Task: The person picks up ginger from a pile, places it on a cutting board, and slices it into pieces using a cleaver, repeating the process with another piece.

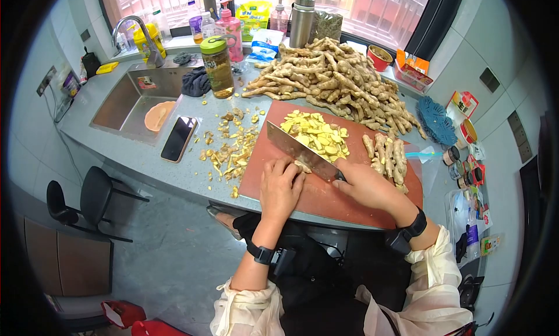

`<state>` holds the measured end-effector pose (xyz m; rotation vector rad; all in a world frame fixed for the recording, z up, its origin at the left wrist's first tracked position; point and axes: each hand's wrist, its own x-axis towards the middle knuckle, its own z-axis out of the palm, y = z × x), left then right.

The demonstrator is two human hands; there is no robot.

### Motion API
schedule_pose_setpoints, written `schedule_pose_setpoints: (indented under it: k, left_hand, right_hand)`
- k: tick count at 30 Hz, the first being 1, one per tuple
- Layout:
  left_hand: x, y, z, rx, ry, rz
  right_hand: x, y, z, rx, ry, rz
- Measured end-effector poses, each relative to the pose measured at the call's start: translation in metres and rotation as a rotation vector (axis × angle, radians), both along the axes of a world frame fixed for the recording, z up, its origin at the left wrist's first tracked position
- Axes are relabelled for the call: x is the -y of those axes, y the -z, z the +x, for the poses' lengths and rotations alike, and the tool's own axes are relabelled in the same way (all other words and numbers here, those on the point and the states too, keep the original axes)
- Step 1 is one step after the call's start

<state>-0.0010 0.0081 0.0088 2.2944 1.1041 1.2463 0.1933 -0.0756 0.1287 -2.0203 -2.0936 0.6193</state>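
My right hand (355, 183) is wrapped round the dark handle of a cleaver (300, 149). Its broad blade slants up and left across the reddish-brown cutting board (265, 184). Against the near side of the blade, my left hand (280, 184) presses its bent fingers on a piece of ginger (302, 166), which is partly hidden. Beyond the blade lies a heap of yellow ginger slices (317, 132). Several whole ginger roots (387, 156) rest on the board's right side. A large mound of ginger (343, 80) rises behind the board.
Ginger scraps (230, 147) litter the counter left of the board, near a phone (179, 139). A sink (137, 103) holds a pinkish bowl (159, 116). A lidded bottle of tea (217, 68) stands behind the scraps. Small jars (457, 167) line the right wall, near a blue scalloped dish (437, 120).
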Motion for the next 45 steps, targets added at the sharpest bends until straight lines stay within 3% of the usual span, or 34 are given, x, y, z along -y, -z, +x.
schedule_pose_setpoints:
  k: [16, 31, 40, 45]
  left_hand:
    - [0.000, -0.004, 0.002, -0.001, -0.010, -0.019]
    - [0.001, -0.004, 0.001, 0.004, -0.011, 0.013]
    - [0.001, -0.004, 0.003, 0.004, -0.014, -0.009]
    - [0.001, -0.004, 0.003, -0.006, -0.006, 0.004]
  right_hand:
    - [-0.005, 0.004, -0.009, 0.101, -0.022, 0.031]
    - [-0.031, 0.021, -0.012, -0.039, -0.007, 0.023]
    - [-0.010, 0.007, -0.010, 0.095, 0.009, -0.040]
    - [-0.038, 0.024, -0.021, 0.012, 0.004, 0.013]
